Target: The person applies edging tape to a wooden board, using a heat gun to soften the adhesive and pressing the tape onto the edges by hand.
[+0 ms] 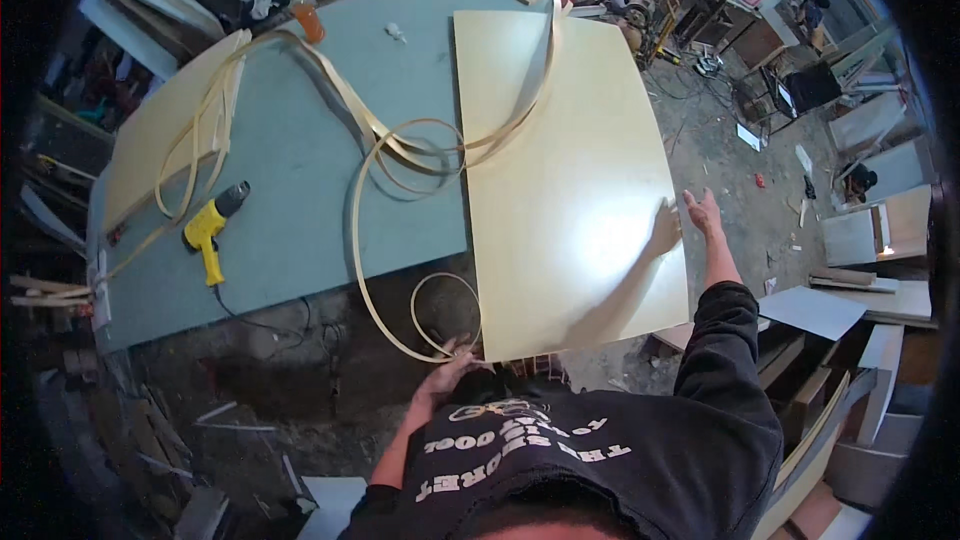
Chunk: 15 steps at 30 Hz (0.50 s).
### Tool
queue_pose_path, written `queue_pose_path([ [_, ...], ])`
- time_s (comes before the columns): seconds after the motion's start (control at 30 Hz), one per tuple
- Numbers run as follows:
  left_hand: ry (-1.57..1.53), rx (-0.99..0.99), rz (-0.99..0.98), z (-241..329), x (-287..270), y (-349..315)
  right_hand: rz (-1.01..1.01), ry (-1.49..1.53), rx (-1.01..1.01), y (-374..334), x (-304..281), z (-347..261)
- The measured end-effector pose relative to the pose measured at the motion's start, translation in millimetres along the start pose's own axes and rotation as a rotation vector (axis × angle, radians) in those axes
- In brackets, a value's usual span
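Observation:
A large cream panel [570,170] lies on the blue-grey worktable [320,180] and overhangs its near edge. At the panel's near left corner my left hand [452,372] is closed on a thin cream edge-banding strip [358,270]. The strip loops up from there and winds across the panel and table in several coils. Just off the panel's right edge, my right hand [704,212] is held open with nothing in it, its shadow falling on the panel. A yellow heat gun [205,232] lies on the table to the left.
A second cream board [165,140] lies on the table's left side under strip coils. An orange bottle [307,18] stands at the far edge. The heat gun's cord [255,322] hangs off the near edge. Stacked boards [870,300] and loose wires crowd the floor at right.

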State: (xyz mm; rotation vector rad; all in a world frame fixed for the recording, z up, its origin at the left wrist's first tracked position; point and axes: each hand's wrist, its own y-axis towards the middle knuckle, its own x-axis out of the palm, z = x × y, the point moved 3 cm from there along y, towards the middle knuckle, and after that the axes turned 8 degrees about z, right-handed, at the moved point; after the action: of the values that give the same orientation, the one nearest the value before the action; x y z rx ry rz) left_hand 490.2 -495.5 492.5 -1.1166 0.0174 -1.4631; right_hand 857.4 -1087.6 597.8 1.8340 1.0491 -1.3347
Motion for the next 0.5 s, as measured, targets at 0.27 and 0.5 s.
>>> queue_pose_path([
  [0.27,-0.018,0.038,0.340,6,10,-31,-0.226,0.222,0.050,-20,37,13],
  [0.5,-0.160,0.245,0.599,-52,32,-37,-0.010,0.342,-0.261,2,81,16],
])
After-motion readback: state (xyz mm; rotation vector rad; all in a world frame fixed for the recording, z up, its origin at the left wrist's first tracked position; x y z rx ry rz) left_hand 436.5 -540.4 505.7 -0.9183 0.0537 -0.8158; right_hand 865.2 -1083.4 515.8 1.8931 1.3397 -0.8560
